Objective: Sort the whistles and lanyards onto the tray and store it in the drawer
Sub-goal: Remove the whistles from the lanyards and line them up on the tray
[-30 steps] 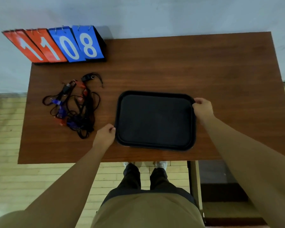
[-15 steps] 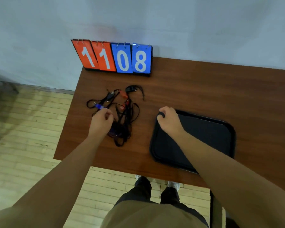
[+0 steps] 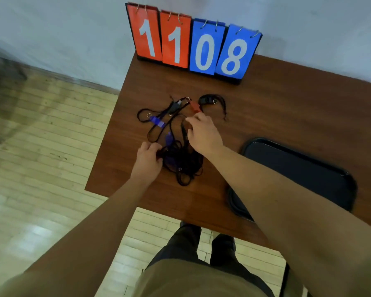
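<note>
Lanyards (image 3: 180,155) tangled (whistles attached) between left hand (image 3: 147,162), right hand (image 3: 204,136).

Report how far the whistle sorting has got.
Done: nothing is on the tray, which is bare. In hand: the left hand and right hand are both in the tangle of whistles and lanyards on the table. Left: separating them, loading the tray, storing it; no drawer shows.

This looks like a sports hall or gym. A flip scoreboard (image 3: 194,42) reading 1108 in red and blue cards stands at the tabletop's (image 3: 287,108) far edge against a plain pale wall (image 3: 62,28). Beside the tabletop runs a glossy pale wooden strip floor (image 3: 41,168), and tangled whistles and lanyards (image 3: 176,133) lie just in front of the scoreboard.
</note>
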The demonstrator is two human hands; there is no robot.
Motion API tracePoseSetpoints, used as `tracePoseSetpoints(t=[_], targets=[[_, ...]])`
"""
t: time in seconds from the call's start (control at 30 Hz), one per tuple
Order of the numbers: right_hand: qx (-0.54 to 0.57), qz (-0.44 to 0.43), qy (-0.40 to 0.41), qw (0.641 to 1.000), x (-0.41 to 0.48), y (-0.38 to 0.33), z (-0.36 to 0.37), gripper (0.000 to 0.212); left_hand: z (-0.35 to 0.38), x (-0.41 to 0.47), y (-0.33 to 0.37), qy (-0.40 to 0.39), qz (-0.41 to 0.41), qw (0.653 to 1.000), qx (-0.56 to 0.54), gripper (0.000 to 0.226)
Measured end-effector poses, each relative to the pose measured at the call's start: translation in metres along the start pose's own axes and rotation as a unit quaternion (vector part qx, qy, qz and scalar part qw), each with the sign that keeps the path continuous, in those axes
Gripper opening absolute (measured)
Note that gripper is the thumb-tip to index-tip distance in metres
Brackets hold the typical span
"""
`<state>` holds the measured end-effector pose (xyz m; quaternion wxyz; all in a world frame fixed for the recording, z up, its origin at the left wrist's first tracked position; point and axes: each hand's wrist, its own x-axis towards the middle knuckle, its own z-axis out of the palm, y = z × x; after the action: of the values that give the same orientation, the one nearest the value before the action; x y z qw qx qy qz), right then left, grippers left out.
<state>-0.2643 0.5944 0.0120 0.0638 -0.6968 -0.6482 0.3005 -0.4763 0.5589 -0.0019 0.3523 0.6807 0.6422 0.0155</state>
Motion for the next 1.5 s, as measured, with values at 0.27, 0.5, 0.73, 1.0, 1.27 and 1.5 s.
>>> tracePoseSetpoints(t=[0.27,0.5,0.73,1.0,1.27,1.5], targets=[[-0.028,0.068,-0.027,0.997,-0.008,0.006,0.009,0.032,-0.009,-0.014,-0.006,0.056,-0.086,0.974,-0.204,0.037],[0.225,0.161,0.029,0.960,-0.031,0.000,-0.017,0.031,-0.027,-0.020,0.022,0.081,-0.134,0.919,-0.362,0.028],[0.478,0.240,-0.018,0.844,-0.066,-0.011,-0.045,0.015,-0.035,-0.017,0.059,-0.018,-0.079,0.907,-0.413,0.031],[0.349,0.196,0.002,0.916,-0.100,-0.005,-0.071,0.017,-0.023,-0.018,0.084,-0.056,-0.061,0.890,-0.449,0.033],[0.435,0.215,0.069,0.872,-0.130,0.014,-0.094,0.010,-0.013,-0.017,0.112,-0.097,-0.072,0.849,-0.515,0.037],[0.639,0.253,0.117,0.717,-0.158,0.057,-0.096,0.019,0.015,-0.017,0.157,-0.133,-0.045,0.842,-0.520,0.027]])
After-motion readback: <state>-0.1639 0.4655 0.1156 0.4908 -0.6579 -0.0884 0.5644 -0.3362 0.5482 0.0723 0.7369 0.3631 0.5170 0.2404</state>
